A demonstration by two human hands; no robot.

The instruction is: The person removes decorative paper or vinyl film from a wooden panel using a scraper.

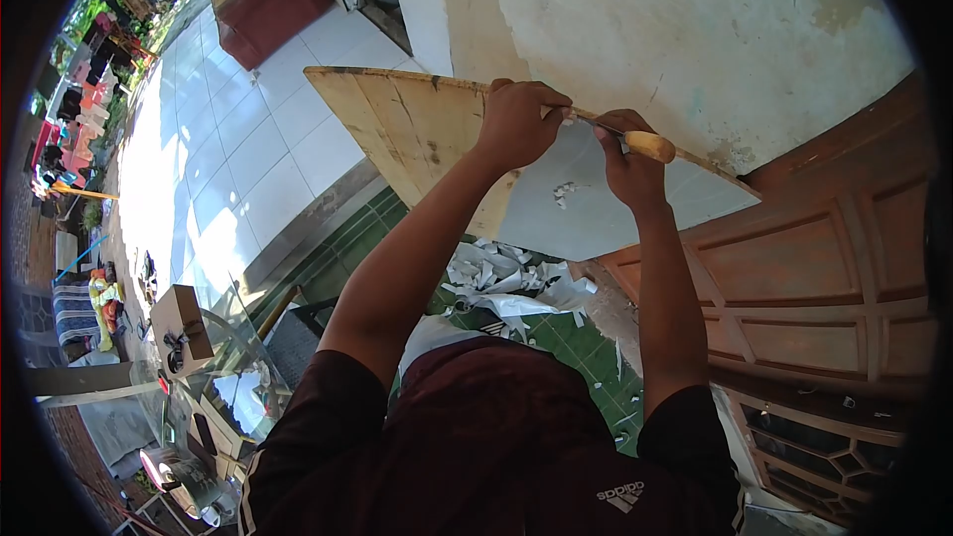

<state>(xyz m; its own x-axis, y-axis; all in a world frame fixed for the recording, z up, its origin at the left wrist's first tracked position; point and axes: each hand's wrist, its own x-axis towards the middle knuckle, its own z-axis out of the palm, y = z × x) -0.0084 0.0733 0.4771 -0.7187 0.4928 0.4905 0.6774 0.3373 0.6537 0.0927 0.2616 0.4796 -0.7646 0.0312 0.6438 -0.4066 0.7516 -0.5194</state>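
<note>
A wooden board leans on edge in front of me, bare yellowish wood at left and a smooth grey-white layer at right. My left hand is closed at its top edge, thumb and fingers pinched close to the blade's tip; what lies exactly between them is too small to tell. My right hand is wrapped around a wooden-handled knife, its thin blade lying along the top edge and pointing left. A small crumpled white scrap clings to the grey-white face.
Peeled white scraps litter the green tiled floor below the board. A stained wall and brown panelled door stand right. White tiles, a reddish armchair and a glass table with a cardboard box are left.
</note>
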